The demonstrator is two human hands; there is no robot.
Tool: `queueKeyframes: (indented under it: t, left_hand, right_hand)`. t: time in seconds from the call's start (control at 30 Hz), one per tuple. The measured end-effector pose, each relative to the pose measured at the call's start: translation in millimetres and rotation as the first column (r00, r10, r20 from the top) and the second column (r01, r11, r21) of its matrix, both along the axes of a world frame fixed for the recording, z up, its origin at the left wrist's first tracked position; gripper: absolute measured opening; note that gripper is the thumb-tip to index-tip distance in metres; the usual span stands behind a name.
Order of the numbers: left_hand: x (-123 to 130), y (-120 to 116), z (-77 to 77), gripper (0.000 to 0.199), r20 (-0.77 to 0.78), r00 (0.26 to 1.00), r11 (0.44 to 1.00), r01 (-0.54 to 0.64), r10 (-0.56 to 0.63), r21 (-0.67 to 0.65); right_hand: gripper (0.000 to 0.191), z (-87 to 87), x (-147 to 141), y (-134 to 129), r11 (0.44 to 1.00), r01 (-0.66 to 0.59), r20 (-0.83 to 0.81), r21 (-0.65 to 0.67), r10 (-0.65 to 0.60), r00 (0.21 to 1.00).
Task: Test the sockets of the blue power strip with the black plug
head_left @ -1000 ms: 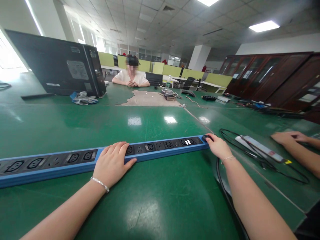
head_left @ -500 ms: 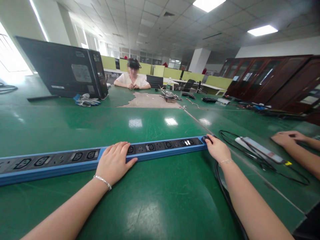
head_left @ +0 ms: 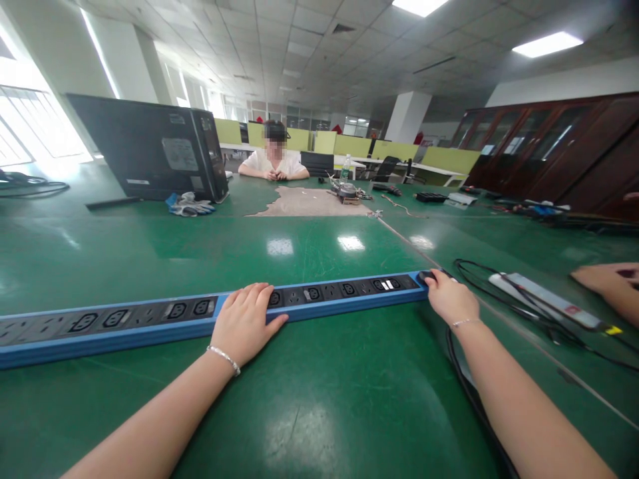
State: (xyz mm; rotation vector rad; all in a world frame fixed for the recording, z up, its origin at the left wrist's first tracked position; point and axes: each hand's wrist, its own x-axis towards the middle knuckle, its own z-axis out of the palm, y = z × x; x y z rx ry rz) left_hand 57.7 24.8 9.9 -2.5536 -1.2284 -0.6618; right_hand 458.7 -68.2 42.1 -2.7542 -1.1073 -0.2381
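Note:
A long blue power strip with black sockets along its top lies across the green table. Draped over its middle, my left hand grips it, fingers on the far side and thumb along the near edge. My right hand is closed at the strip's right end, around a black end piece that is mostly hidden by the fingers. From beneath that hand a black cable runs down toward the table's near edge.
A white power strip with coiled black cable lies to the right, near another person's hand. Toward the back are a black computer case, work gloves, a bottle and a seated person.
The whole view has shifted, so things appear further right. Both my hands keep their places on the blue strip. The other person's hands at the right show less.

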Motion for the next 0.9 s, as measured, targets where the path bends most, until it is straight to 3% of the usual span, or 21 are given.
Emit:
queueKeyframes:
  t: [0.3,0.4,0.5,0.57,0.9]
  left_hand:
    - [1,1,-1.2,0.049,0.021,1.0,1.0,0.02,-0.02,0.02]
    - [1,1,-1.3,0.05,0.019,1.0,0.999,0.019,-0.02,0.026]
    - [1,1,-1.5,0.05,0.013,1.0,0.999,0.012,-0.012,0.033]
    - [1,1,-1.7,0.05,0.01,1.0,0.999,0.008,-0.009,0.033]
    - [1,1,-1.1,0.049,0.001,1.0,0.999,0.007,-0.008,0.031]
  right_hand:
    - [0.05,0.2,1,0,0.999,0.033,-0.056,0.029,-0.031,0.998]
    - [0.047,3.5,3,-3,0.984,0.048,-0.095,0.174,-0.032,0.995]
    - [0.043,8.7,6,-8,0.926,0.036,-0.115,0.376,0.008,0.993]
    - [0.04,11.8,6,-10,0.905,0.024,-0.12,0.424,0.03,0.992]
    - [0.035,11.6,-13,-5,0.947,-0.058,-0.19,0.317,0.123,0.974]
